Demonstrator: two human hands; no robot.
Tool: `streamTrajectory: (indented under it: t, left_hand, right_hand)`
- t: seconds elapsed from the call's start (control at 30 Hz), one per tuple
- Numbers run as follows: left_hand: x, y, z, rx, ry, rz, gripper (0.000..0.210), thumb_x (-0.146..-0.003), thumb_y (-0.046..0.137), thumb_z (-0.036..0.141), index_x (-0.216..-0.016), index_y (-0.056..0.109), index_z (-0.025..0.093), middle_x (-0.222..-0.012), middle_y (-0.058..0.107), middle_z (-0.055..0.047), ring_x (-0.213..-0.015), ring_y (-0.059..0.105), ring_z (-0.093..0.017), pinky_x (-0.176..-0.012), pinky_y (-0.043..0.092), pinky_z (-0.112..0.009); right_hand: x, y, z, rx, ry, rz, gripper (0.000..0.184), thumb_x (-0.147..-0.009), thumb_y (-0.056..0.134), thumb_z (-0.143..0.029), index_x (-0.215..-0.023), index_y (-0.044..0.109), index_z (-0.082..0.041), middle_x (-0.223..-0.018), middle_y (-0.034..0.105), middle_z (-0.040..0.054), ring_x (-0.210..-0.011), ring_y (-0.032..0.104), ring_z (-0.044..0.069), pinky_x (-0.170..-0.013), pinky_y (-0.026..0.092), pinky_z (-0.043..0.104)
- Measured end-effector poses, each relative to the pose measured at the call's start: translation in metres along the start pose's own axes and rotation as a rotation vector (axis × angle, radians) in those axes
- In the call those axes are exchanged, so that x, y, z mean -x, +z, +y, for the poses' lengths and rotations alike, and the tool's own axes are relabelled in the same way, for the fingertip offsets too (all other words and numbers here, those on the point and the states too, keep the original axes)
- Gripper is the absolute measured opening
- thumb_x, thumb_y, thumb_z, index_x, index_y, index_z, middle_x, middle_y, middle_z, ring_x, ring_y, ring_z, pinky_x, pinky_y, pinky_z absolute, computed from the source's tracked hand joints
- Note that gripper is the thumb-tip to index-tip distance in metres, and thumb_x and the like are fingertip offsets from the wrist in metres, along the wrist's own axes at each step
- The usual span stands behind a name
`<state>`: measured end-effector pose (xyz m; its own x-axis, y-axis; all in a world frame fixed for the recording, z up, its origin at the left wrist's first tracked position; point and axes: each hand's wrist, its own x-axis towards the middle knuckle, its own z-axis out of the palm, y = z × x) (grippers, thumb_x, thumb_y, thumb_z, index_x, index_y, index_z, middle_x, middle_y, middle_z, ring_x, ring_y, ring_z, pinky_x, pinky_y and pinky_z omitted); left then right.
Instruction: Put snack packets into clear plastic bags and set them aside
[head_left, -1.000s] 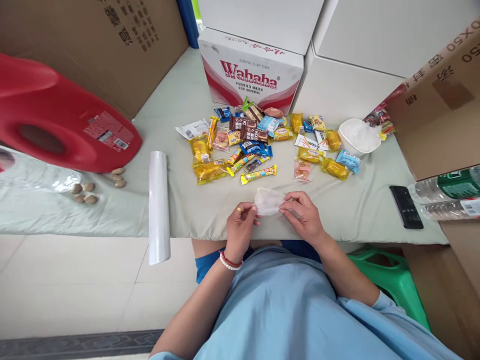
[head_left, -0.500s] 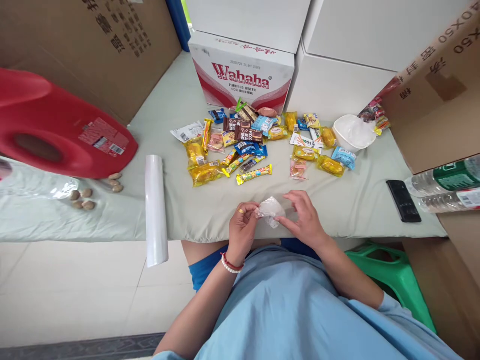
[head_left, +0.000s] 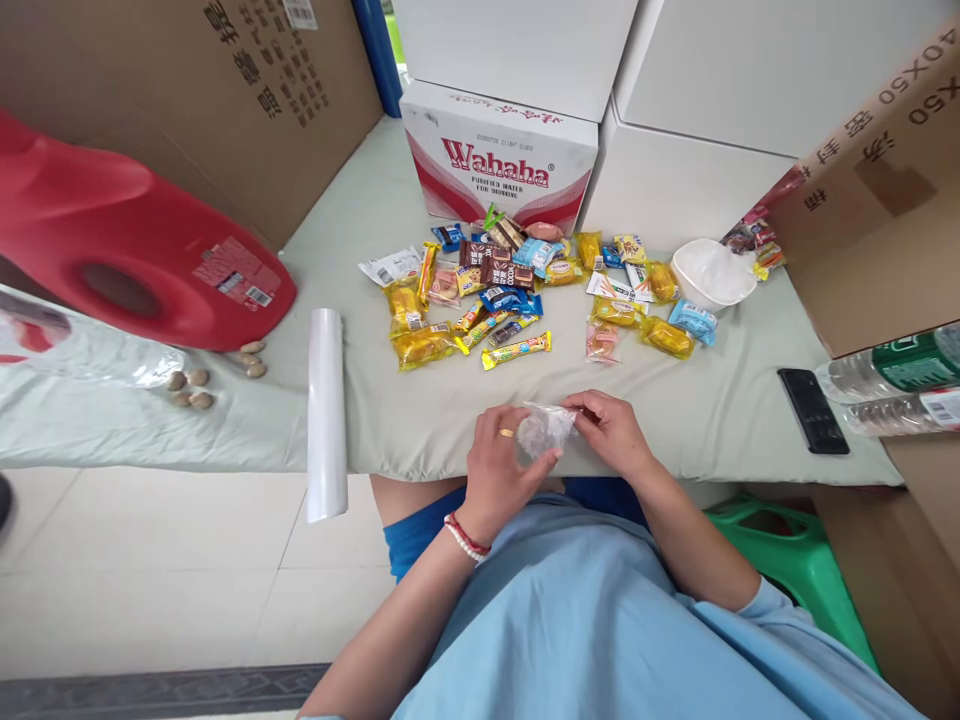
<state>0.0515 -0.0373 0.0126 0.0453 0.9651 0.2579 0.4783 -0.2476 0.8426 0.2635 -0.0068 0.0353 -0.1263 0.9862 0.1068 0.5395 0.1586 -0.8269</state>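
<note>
A crumpled, see-through plastic bag [head_left: 546, 428] is between my hands, over the front edge of the cloth-covered table. My right hand [head_left: 607, 430] pinches its right side between thumb and fingertips. On the other side, my left hand [head_left: 502, 460] has its thumb and fingers spread apart around the bag's left part; whether they touch it is hard to tell. Beyond my hands lie many wrapped snacks, among them a yellow stick-shaped packet [head_left: 517, 350], brown cocoa wafer packets [head_left: 506, 268] and yellow-wrapped cakes [head_left: 424, 345].
A white roll [head_left: 327, 415] overhangs the table edge at left, near a red jug [head_left: 150, 250] and several nuts [head_left: 199, 378]. At right are a white bowl [head_left: 714, 275], a black phone [head_left: 812, 410] and plastic bottles [head_left: 885, 368]. Boxes, including a Wahaha carton [head_left: 499, 165], stand behind.
My right hand has gone from fingers apart to pinching the plastic bag's right side. My left hand has let go its pinch and spread its fingers. The camera view has shifted slightly.
</note>
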Motion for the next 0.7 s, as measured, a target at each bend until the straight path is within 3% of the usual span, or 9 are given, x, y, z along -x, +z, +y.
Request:
streamTrajectory:
  t: [0.1,0.17,0.3,0.37,0.43,0.57,0.63,0.7]
  left_hand:
    - [-0.005,0.004,-0.005,-0.027,0.035,-0.098,0.01,-0.096,0.065,0.03,-0.096,0.072,0.023,-0.095,0.07,-0.007,-0.093,0.063,-0.025,-0.085,0.051,-0.04]
    - [-0.005,0.004,-0.008,0.021,0.021,-0.072,0.012,-0.099,0.059,0.027,-0.097,0.071,0.022,-0.094,0.069,-0.007,-0.09,0.064,-0.023,-0.083,0.052,-0.038]
    - [-0.001,0.006,-0.002,0.075,0.143,-0.048,0.036,-0.092,0.073,0.036,-0.125,0.066,0.023,-0.123,0.067,-0.012,-0.113,0.064,-0.027,-0.097,0.053,-0.042]
    - [-0.001,0.009,0.002,0.101,0.171,-0.074,0.033,-0.092,0.074,0.037,-0.121,0.07,0.024,-0.121,0.068,-0.011,-0.112,0.064,-0.026,-0.099,0.052,-0.042]
    - [-0.004,0.013,0.002,0.161,0.086,-0.06,0.016,-0.096,0.068,0.035,-0.106,0.074,0.024,-0.103,0.071,-0.008,-0.099,0.064,-0.023,-0.091,0.051,-0.037]
    - [-0.014,0.011,-0.005,0.439,-0.279,-0.024,0.022,-0.094,0.07,0.043,-0.091,0.074,0.022,-0.082,0.069,-0.002,-0.078,0.059,-0.017,-0.076,0.047,-0.03]
    - [-0.017,0.009,-0.008,0.577,-0.407,-0.014,0.03,-0.089,0.074,0.05,-0.089,0.072,0.021,-0.081,0.068,-0.001,-0.076,0.057,-0.016,-0.073,0.046,-0.028]
    - [-0.018,0.009,-0.008,0.668,-0.458,0.018,0.035,-0.086,0.077,0.055,-0.087,0.07,0.021,-0.08,0.068,0.0,-0.076,0.057,-0.015,-0.072,0.046,-0.027]
  right_hand:
    - [0.001,-0.005,-0.003,-0.061,0.064,0.032,0.018,-0.086,0.062,-0.025,-0.095,0.077,-0.024,-0.085,0.074,0.0021,-0.067,0.061,0.017,-0.067,0.048,0.032]
    - [0.001,-0.008,-0.001,-0.165,0.172,0.063,0.016,-0.084,0.065,-0.029,-0.095,0.075,-0.024,-0.079,0.07,0.0,-0.064,0.058,0.016,-0.063,0.046,0.03]
    - [0.003,-0.008,0.003,-0.375,0.357,0.096,0.02,-0.079,0.067,-0.034,-0.094,0.07,-0.022,-0.064,0.055,-0.0055,-0.056,0.047,0.013,-0.054,0.037,0.026]
    - [0.003,-0.006,0.003,-0.405,0.382,0.065,0.022,-0.08,0.068,-0.038,-0.094,0.069,-0.021,-0.062,0.051,-0.0065,-0.054,0.044,0.012,-0.053,0.034,0.026]
    - [0.003,-0.007,0.003,-0.403,0.372,0.013,0.027,-0.081,0.07,-0.043,-0.097,0.069,-0.021,-0.064,0.052,-0.0062,-0.055,0.044,0.012,-0.054,0.035,0.026]
    - [0.002,-0.019,0.009,-0.173,0.238,-0.076,0.03,-0.085,0.072,-0.043,-0.105,0.071,-0.021,-0.072,0.06,-0.0023,-0.061,0.051,0.015,-0.061,0.044,0.03]
    - [0.001,-0.029,0.014,0.06,0.11,0.052,0.022,-0.088,0.069,-0.037,-0.103,0.073,-0.021,-0.087,0.067,0.0041,-0.074,0.059,0.019,-0.073,0.05,0.035]
    - [0.003,-0.036,0.015,0.215,0.028,0.267,0.018,-0.093,0.065,-0.034,-0.1,0.074,-0.022,-0.1,0.069,0.0086,-0.086,0.063,0.023,-0.081,0.052,0.039]
